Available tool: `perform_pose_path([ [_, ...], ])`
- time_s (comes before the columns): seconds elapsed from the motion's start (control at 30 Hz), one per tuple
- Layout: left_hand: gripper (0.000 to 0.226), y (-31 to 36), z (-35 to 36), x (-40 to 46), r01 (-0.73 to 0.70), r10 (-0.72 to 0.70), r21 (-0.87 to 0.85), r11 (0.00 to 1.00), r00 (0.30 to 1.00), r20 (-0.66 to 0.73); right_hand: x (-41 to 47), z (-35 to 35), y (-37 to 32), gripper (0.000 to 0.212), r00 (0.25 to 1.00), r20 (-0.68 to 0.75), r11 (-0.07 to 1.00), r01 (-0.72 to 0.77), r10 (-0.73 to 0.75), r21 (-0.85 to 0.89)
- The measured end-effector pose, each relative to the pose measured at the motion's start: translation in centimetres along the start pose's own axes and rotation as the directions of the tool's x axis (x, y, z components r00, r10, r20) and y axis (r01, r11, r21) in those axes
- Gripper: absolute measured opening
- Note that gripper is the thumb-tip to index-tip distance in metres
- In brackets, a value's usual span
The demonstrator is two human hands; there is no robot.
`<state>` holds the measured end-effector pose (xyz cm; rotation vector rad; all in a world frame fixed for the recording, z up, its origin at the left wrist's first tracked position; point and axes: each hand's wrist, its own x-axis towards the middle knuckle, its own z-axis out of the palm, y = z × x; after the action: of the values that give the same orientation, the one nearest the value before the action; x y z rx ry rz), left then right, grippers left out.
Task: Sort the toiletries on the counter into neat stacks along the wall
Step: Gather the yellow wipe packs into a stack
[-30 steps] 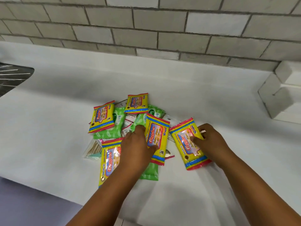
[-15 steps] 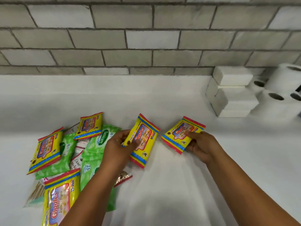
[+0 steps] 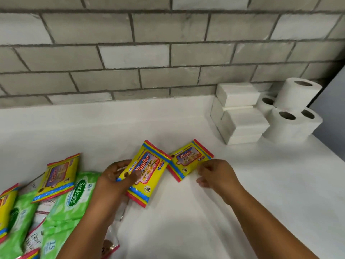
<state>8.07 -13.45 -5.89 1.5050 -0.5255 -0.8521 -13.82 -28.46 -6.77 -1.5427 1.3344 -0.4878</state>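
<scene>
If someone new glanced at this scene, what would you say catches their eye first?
Probably the two bright yellow Giggles wipe packs mid-counter: the left hand pinches the larger-looking pack, while the right hand touches the second pack at its near edge. Next, the jumbled pile of green Sanicare packs and more yellow packs at lower left, then the neat white tissue packs and toilet rolls against the tiled wall.

Bright even light; soft shadows; slight motion blur; wide-angle bending at edges.
</scene>
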Motion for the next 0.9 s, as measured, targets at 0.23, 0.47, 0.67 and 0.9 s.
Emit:
perform_pose_path([
  [0.23,0.035,-0.2,0.7,2.5,0.038,-0.045,-0.116,0.992,0.997,-0.060,3.7,0.3,1.8,0.033,0.753,0.288,0.550,0.638,-0.592,-0.539],
  [0.47,0.061,0.5,1.0,4.8,0.081,-0.075,-0.279,0.957,0.997,0.031,6.3,1.9,3.2,0.036,0.702,0.173,0.518,0.647,-0.691,-0.560],
  [0.67,0.039,1.2,2.2,6.5,0.149,-0.125,-0.331,0.932,0.988,0.094,10.9,2.4,2.7,0.048,0.794,0.056,0.634,0.524,-0.605,-0.569],
  [0.9,0.038,0.4,3.3,7.5,0.270,-0.225,-0.390,0.880,0.962,0.157,16.4,1.8,1.7,0.042,0.780,-0.037,0.647,0.491,-0.625,-0.584],
])
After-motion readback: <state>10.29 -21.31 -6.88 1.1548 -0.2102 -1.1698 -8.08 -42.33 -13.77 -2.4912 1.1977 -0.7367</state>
